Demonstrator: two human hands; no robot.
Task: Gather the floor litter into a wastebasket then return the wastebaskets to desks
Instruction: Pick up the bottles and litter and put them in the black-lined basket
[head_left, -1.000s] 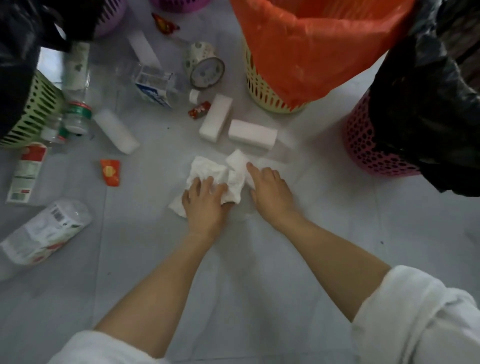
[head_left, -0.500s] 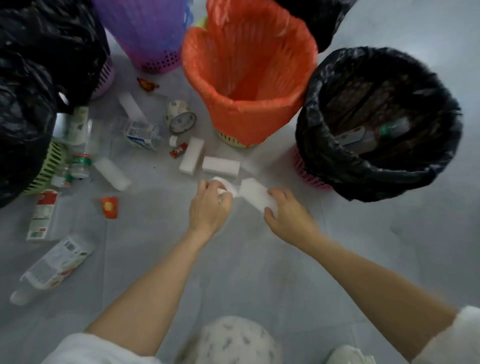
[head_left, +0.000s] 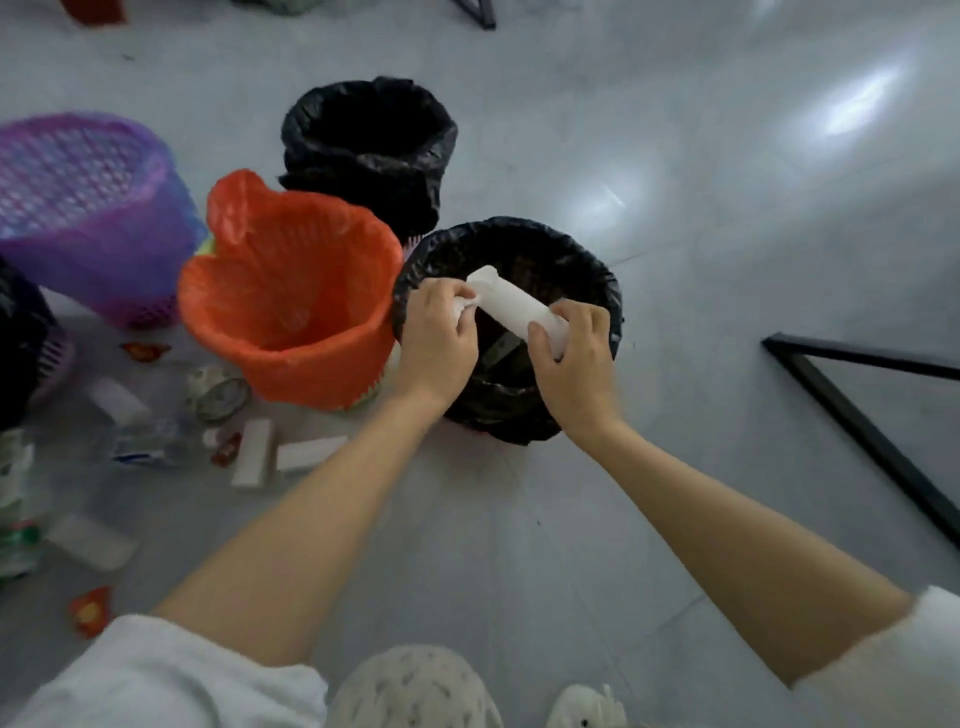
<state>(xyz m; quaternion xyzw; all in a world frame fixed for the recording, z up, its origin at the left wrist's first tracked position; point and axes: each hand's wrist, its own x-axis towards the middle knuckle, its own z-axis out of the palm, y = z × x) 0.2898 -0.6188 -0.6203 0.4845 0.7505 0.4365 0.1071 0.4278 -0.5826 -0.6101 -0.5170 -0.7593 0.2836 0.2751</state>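
My left hand (head_left: 435, 338) grips crumpled white tissue (head_left: 464, 307) over the mouth of the near black-lined wastebasket (head_left: 597, 270). My right hand (head_left: 570, 358) holds a white oblong piece (head_left: 511, 305) that slants across the same opening. An orange-lined wastebasket (head_left: 291, 312) stands just left of it. Behind are a second black-lined wastebasket (head_left: 369, 150) and a purple-lined one (head_left: 88, 208). Litter stays on the floor at the left: two white blocks (head_left: 283, 454), a tape roll (head_left: 218, 394), a clear bottle (head_left: 150, 441) and red wrappers (head_left: 91, 610).
A black metal frame leg (head_left: 857, 426) lies on the grey floor to the right. Another black-lined basket (head_left: 26, 343) is cut off at the left edge. My knee (head_left: 415, 686) and a slipper (head_left: 584, 706) show at the bottom. Open floor stretches to the right.
Both hands picked the tissue and the white piece off the floor and carried them up and right, over the near black wastebasket. The view has swung right with them.
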